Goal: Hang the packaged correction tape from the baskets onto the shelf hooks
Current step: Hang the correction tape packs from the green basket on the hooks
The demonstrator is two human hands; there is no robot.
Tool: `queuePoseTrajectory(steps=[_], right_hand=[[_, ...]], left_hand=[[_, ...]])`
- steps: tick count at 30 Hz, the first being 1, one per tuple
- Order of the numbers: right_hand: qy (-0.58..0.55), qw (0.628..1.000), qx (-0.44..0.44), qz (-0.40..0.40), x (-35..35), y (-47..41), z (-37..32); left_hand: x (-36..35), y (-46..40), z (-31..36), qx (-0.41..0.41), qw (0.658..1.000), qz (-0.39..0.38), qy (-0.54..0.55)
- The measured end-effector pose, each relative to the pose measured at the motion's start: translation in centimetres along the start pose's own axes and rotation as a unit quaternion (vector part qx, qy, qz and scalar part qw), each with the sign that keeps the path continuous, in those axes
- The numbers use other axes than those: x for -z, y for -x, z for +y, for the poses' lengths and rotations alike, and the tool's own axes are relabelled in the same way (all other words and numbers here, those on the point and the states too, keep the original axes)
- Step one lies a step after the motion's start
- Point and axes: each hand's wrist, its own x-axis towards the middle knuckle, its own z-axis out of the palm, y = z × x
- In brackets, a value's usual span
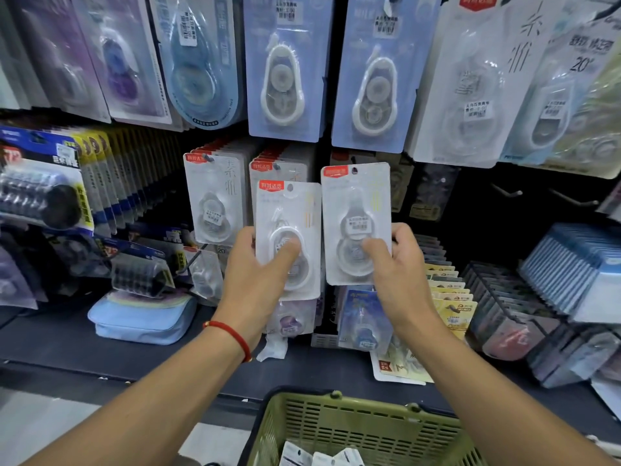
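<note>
My left hand [255, 264] grips a white correction tape pack [285, 210] by its lower part, thumb across the blister. My right hand [396, 260] holds a second white pack [356, 196] upright beside it, thumb on the front. Both packs have red top labels and hang holes, and they are raised in front of the shelf. Just behind them, matching packs [215, 193] hang on a hook. To the right, bare hooks [507, 191] stick out of the dark back panel. A green basket [302, 422] below holds more white packs.
Blue correction tape packs [285, 68] hang in the row above. Boxed stock [497, 297] and yellow cards [450, 297] fill the shelf at right. A light blue pouch [141, 317] lies on the lower shelf at left, beside dark blister packs [40, 190].
</note>
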Motion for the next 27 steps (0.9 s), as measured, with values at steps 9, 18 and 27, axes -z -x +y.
queuePoseTrajectory(steps=[9, 18, 27], right_hand=[[-0.027, 0.999, -0.006, 0.030, -0.2, 0.5, -0.4], [-0.026, 0.996, 0.010, 0.081, -1.1, 1.2, -0.7], [0.076, 0.994, -0.026, 0.074, -0.6, 0.0, -0.2]], left_hand=[[0.6, -0.3, 0.2, 0.007, 0.999, 0.026, 0.020], [1.0, -0.5, 0.1, -0.010, 0.998, 0.042, 0.035], [0.9, -0.5, 0.0, -0.022, 0.999, 0.036, 0.024]])
